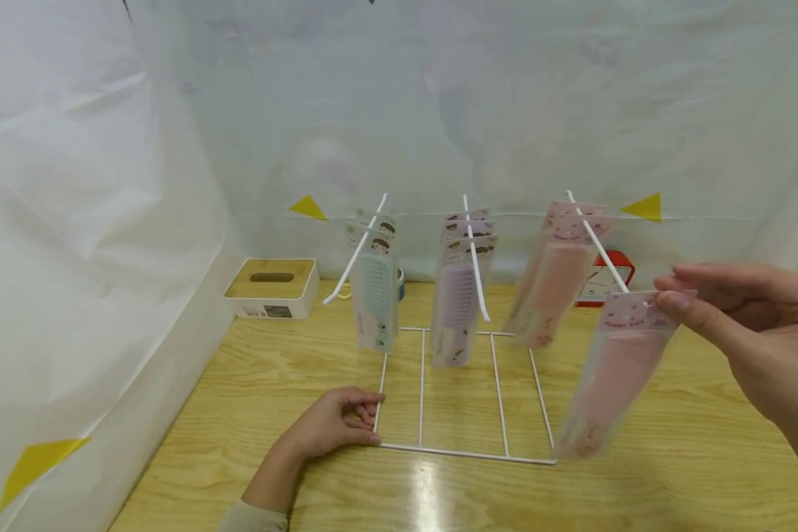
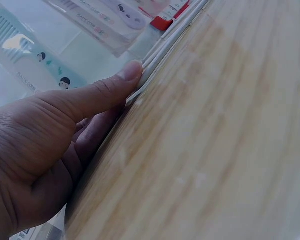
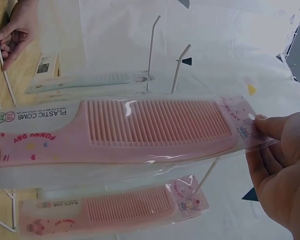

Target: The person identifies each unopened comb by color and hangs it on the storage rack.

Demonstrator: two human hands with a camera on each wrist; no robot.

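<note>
My right hand point(image 1: 765, 318) pinches the top card of a packaged pink comb point(image 1: 615, 377) between thumb and fingers. The card's upper edge is at the tip of the right prong of a white wire rack point(image 1: 465, 452); whether the prong passes through the card's hole, I cannot tell. At the rack's front left corner, my left hand point(image 1: 332, 421) grips the base wire, with the thumb point(image 2: 110, 90) on it. More pink combs point(image 1: 558, 273) hang farther back on the right prong. Purple combs point(image 1: 457, 303) hang on the middle prong, green combs point(image 1: 374, 295) on the left one.
A white tissue box point(image 1: 273, 288) with a wooden lid stands at the back left of the wooden table point(image 1: 346, 488). Behind the pink combs is a red clock point(image 1: 618, 270), partly hidden. Pale sheeting point(image 1: 505, 111) with yellow triangles closes off the back and left side.
</note>
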